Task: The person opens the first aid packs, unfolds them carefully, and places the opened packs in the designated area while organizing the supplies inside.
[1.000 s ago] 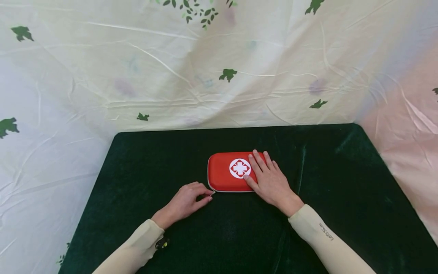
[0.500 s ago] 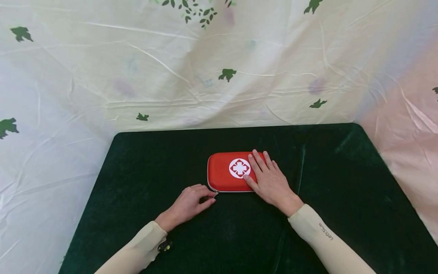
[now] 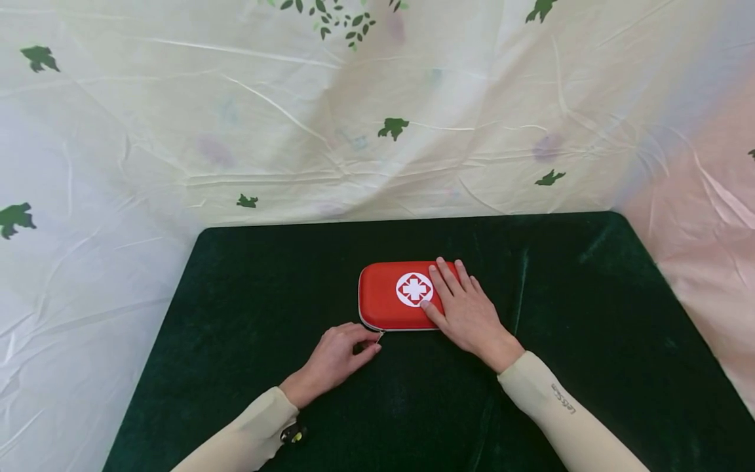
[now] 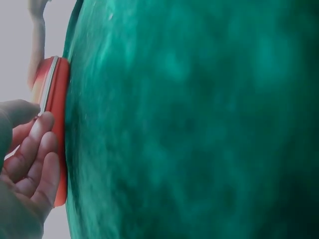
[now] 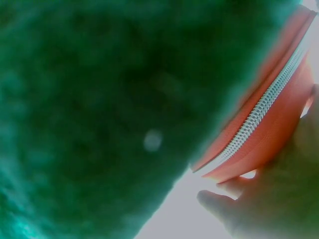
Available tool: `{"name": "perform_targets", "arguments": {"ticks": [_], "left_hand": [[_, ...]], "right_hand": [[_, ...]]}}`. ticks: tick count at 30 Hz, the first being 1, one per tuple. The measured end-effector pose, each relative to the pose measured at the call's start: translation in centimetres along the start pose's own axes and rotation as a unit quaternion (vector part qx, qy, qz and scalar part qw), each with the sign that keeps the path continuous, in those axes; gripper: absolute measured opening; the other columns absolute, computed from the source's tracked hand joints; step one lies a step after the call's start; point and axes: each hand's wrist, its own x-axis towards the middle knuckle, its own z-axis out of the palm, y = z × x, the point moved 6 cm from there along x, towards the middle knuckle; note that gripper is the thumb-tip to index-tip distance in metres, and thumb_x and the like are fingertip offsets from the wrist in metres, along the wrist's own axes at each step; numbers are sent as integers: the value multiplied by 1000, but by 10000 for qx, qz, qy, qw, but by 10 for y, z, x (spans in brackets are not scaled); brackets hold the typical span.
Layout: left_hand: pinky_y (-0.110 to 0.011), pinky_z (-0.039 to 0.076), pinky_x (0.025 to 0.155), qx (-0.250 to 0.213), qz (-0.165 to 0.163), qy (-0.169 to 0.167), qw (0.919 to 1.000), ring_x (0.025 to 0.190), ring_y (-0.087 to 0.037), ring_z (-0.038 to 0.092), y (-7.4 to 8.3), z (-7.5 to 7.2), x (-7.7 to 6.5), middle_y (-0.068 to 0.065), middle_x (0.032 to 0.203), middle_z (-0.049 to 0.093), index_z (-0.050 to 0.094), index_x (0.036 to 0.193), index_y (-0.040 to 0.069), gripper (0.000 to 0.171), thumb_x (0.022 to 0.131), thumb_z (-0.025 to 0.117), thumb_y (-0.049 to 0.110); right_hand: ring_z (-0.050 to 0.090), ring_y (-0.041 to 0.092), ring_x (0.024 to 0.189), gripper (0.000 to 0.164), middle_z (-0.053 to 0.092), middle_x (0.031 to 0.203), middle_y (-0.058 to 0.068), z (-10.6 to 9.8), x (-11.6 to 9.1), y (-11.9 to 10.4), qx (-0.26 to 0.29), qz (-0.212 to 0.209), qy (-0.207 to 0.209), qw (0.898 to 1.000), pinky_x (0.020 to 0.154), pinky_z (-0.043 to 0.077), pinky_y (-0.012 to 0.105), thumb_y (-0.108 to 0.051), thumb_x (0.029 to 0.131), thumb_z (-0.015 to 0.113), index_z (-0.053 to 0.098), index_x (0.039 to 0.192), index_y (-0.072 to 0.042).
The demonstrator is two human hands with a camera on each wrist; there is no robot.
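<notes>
A red zippered first-aid case (image 3: 383, 298) with a white cross emblem lies flat on the table in the head view. My left hand (image 3: 335, 357) pinches the small zipper pull (image 3: 380, 337) between thumb and index finger at the case's near edge, a little right of its left corner. The left wrist view shows these fingertips (image 4: 46, 119) against the silver zipper line. My right hand (image 3: 468, 314) rests with spread, straight fingers on the right end of the lid, covering that part. Meshed zipper teeth (image 5: 259, 109) run along the case's side in the right wrist view.
A dark green velvety cloth (image 3: 265, 275) covers the table. Behind and beside it hang pale sheets (image 3: 283, 118) with green leaf and bird prints. A small dark object (image 3: 293, 433) sits at my left sleeve cuff.
My left hand has slid rightward along the near edge, drawing the zipper pull away from the left front corner. The right hand and the case have stayed in place.
</notes>
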Motion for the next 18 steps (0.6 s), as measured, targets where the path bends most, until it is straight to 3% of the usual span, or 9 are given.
{"name": "perform_targets", "arguments": {"ticks": [18], "left_hand": [[-23, 57, 76, 51, -14, 166, 9998, 85, 0, 66, 18, 17, 7, 3, 101, 75, 77, 116, 11, 23, 94, 77, 18]], "right_hand": [[2, 40, 158, 85, 5, 174, 9, -1, 1, 0, 29, -10, -19, 10000, 123, 18, 62, -57, 103, 48, 14, 167, -14]]}}
